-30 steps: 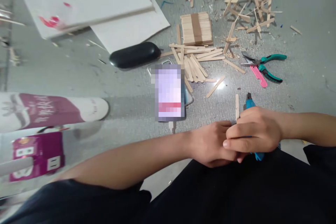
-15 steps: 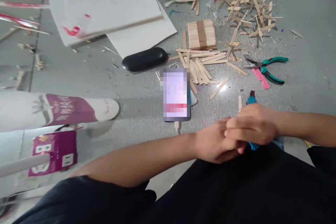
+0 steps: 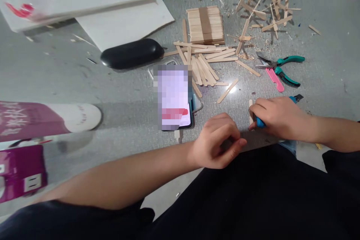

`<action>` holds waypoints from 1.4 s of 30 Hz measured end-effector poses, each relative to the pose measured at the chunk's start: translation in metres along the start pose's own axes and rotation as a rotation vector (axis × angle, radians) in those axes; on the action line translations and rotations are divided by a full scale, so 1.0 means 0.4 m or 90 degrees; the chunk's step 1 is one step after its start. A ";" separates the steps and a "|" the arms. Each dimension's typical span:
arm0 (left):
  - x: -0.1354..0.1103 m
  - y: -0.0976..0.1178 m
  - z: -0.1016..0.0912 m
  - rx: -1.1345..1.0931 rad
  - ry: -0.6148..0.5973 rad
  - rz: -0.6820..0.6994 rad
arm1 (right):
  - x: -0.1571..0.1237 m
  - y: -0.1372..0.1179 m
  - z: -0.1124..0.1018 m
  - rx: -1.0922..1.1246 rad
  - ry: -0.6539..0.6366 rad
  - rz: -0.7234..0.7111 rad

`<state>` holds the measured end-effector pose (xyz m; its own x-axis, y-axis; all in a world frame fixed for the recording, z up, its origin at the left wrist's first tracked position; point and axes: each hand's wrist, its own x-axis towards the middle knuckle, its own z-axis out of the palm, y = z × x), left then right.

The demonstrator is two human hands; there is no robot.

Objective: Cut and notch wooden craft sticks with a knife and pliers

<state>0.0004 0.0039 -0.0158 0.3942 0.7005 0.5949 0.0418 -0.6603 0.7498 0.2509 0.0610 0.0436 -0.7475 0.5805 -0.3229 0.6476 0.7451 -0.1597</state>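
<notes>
My right hand (image 3: 277,116) is closed around a blue utility knife (image 3: 261,122), whose dark end (image 3: 298,98) sticks out beyond the knuckles at the upper right. Its fingertips are at a short craft stick (image 3: 251,110) by the table's near edge; whether they grip it cannot be made out. To the left, my left hand (image 3: 218,140) is half curled near the same edge, thumb stretched out and apart from the fingers. Nothing shows in it, though the inside of the palm is hidden. The two hands are apart.
Loose craft sticks (image 3: 206,69) lie before a banded stack (image 3: 205,24). Stick assemblies (image 3: 271,0), green-handled pliers (image 3: 289,60) and a pink cutter (image 3: 275,80) are at right. Leftward are a phone (image 3: 174,97), a black case (image 3: 132,53), white boards (image 3: 118,18) and a paper cup (image 3: 81,116).
My hands have come apart, the right moving away to the right with the knife, which has turned in its grip. The camera view has shifted, sliding the table's things leftward and up.
</notes>
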 end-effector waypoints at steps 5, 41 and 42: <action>0.003 0.004 -0.005 0.020 -0.005 -0.020 | 0.002 0.015 -0.003 0.036 0.003 0.039; 0.009 0.010 -0.006 0.008 -0.010 -0.070 | 0.016 0.114 -0.029 0.103 0.053 0.037; 0.010 0.011 -0.006 0.005 -0.007 -0.079 | 0.018 0.112 -0.027 0.098 0.044 0.039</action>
<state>-0.0001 0.0042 -0.0094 0.3950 0.7740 0.4948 0.0979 -0.5710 0.8151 0.2727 0.1021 0.0444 -0.7110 0.6484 -0.2722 0.7032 0.6518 -0.2839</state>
